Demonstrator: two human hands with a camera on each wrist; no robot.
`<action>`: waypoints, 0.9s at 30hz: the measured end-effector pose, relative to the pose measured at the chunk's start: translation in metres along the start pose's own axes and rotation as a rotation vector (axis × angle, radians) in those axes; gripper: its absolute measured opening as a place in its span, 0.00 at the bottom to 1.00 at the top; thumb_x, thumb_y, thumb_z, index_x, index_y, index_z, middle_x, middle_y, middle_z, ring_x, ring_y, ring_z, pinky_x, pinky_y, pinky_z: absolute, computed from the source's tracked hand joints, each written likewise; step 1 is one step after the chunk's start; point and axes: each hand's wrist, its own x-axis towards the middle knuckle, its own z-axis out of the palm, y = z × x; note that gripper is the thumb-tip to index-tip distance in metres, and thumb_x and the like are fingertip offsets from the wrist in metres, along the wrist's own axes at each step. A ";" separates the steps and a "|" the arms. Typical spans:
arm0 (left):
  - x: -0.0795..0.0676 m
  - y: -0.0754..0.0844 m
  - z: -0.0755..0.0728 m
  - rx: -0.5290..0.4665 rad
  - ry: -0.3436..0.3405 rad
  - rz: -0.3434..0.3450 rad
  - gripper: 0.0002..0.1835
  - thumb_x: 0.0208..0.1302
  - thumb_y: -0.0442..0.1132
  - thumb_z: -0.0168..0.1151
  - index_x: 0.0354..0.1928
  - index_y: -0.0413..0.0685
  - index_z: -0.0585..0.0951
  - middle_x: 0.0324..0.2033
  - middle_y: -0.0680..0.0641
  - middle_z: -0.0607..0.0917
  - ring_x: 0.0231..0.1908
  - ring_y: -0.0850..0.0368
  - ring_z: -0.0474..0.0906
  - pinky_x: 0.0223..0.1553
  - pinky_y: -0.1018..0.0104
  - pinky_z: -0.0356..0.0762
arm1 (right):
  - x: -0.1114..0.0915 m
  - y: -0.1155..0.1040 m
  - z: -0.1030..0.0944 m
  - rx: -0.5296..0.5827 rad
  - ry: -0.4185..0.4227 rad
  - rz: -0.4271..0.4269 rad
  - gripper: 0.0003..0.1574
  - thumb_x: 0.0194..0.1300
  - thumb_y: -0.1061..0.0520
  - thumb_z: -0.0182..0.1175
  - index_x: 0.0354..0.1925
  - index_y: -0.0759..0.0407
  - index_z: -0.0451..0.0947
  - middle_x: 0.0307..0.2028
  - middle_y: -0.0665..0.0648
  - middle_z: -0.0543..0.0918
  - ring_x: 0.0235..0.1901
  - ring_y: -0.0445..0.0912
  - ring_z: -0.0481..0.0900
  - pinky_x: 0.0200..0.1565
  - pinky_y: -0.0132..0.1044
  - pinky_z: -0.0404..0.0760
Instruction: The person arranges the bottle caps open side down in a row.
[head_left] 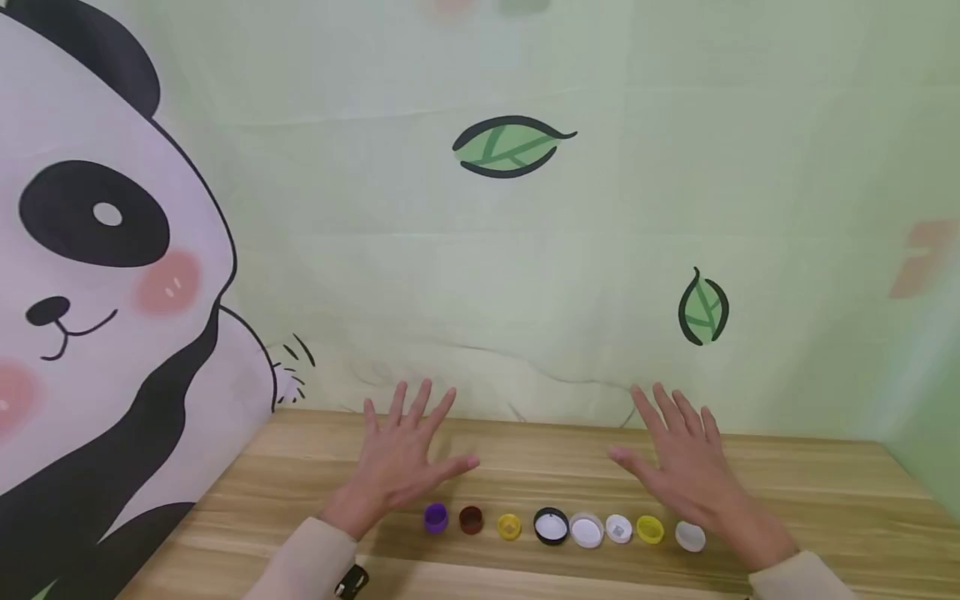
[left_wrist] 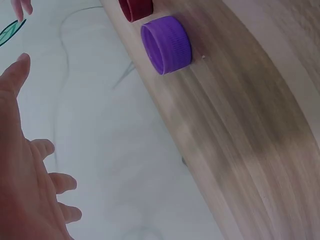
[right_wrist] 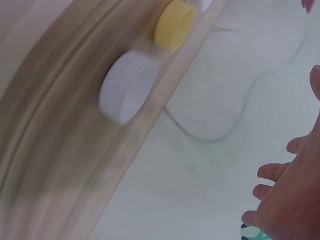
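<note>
Several bottle caps lie in a row on the wooden table. From the left come a purple cap (head_left: 436,518), a dark red cap (head_left: 471,520) and a small yellow cap (head_left: 509,527). Then follow a black-rimmed cap (head_left: 551,527), a clear-rimmed white cap (head_left: 587,530), a small white cap (head_left: 618,529), a brighter yellow cap (head_left: 650,530) and a translucent white cap (head_left: 690,537). My left hand (head_left: 401,458), fingers spread and holding nothing, is nearest the purple cap. Likewise spread and bare, my right hand (head_left: 686,462) is above the right end of the row.
Behind the wood-grain table (head_left: 540,467) hangs a pale green cloth (head_left: 525,292) printed with leaves. A large printed panda (head_left: 150,367) covers the left side. Beside my left sleeve (head_left: 307,554) a small black object (head_left: 351,582) shows.
</note>
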 end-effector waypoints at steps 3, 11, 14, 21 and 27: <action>-0.002 -0.002 -0.002 -0.015 0.013 0.000 0.53 0.67 0.79 0.51 0.85 0.60 0.55 0.83 0.39 0.50 0.81 0.32 0.35 0.70 0.19 0.30 | 0.003 -0.009 0.003 0.035 0.001 0.003 0.57 0.76 0.30 0.56 0.84 0.61 0.50 0.80 0.76 0.52 0.78 0.75 0.45 0.71 0.77 0.40; -0.007 -0.006 -0.003 -0.065 0.073 -0.002 0.53 0.66 0.78 0.56 0.85 0.59 0.56 0.83 0.40 0.52 0.81 0.32 0.39 0.69 0.19 0.31 | 0.012 -0.032 0.014 0.115 0.032 0.001 0.56 0.77 0.32 0.56 0.83 0.63 0.51 0.79 0.75 0.55 0.78 0.74 0.47 0.71 0.76 0.41; -0.008 -0.008 -0.004 -0.093 0.087 -0.010 0.53 0.66 0.77 0.57 0.85 0.59 0.56 0.82 0.40 0.53 0.81 0.32 0.41 0.69 0.19 0.33 | 0.015 -0.041 0.018 0.148 0.056 -0.010 0.54 0.77 0.33 0.57 0.83 0.64 0.53 0.79 0.75 0.57 0.78 0.74 0.49 0.72 0.75 0.43; -0.011 -0.013 -0.006 -0.177 0.132 -0.027 0.51 0.67 0.74 0.60 0.84 0.58 0.59 0.82 0.41 0.56 0.80 0.32 0.45 0.68 0.17 0.36 | 0.023 -0.068 0.027 0.277 0.075 -0.018 0.52 0.78 0.37 0.59 0.82 0.65 0.55 0.79 0.73 0.59 0.78 0.72 0.51 0.72 0.73 0.48; -0.019 -0.019 -0.006 -0.256 0.140 -0.033 0.51 0.67 0.72 0.63 0.84 0.59 0.59 0.82 0.43 0.55 0.81 0.33 0.45 0.69 0.19 0.34 | 0.026 -0.084 0.037 0.390 0.074 -0.013 0.52 0.77 0.38 0.61 0.82 0.64 0.54 0.79 0.69 0.60 0.78 0.70 0.51 0.72 0.73 0.51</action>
